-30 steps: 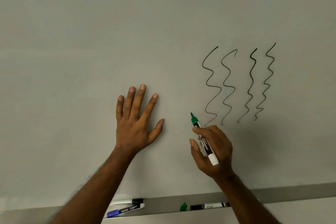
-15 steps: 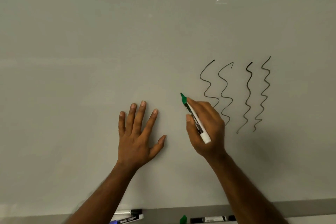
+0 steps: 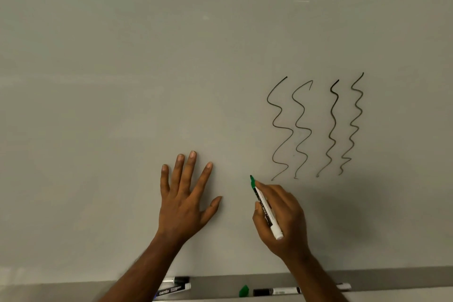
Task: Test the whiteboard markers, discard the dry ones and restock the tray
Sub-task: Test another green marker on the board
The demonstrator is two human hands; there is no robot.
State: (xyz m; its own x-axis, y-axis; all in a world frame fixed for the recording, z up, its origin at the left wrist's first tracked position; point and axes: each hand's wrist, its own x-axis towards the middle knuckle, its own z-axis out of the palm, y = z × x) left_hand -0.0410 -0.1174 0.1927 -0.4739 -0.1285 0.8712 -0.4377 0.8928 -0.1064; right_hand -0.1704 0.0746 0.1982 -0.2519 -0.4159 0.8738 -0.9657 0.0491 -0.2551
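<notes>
Looking at the whiteboard [image 3: 122, 81], we see it fills almost the whole view, and four black wavy lines [image 3: 316, 127] stand on its right part; no green line shows on it. Compared with half a second ago, the lines sit a little lower in the view and the board's lower edge has come up, so the camera has tilted slightly. Under the board runs the tray [image 3: 215, 287], grey and narrow. Our left hand [image 3: 186, 201] lies flat on the board with the fingers spread, holding nothing, in the same place as before. Our right hand [image 3: 282, 220] is closed around the green marker [image 3: 266, 208], thumb and fingers clamped on its white barrel. This hand has come down: before, the green tip was beside the middle of the first wavy line, and now it is below and left of that line's lower end, very near the board; we cannot tell if it touches. On the tray lie two markers at the left [image 3: 175, 285], a green cap [image 3: 244, 290], and a black-capped marker [image 3: 277, 291] right of it, partly hidden by the right forearm.
</notes>
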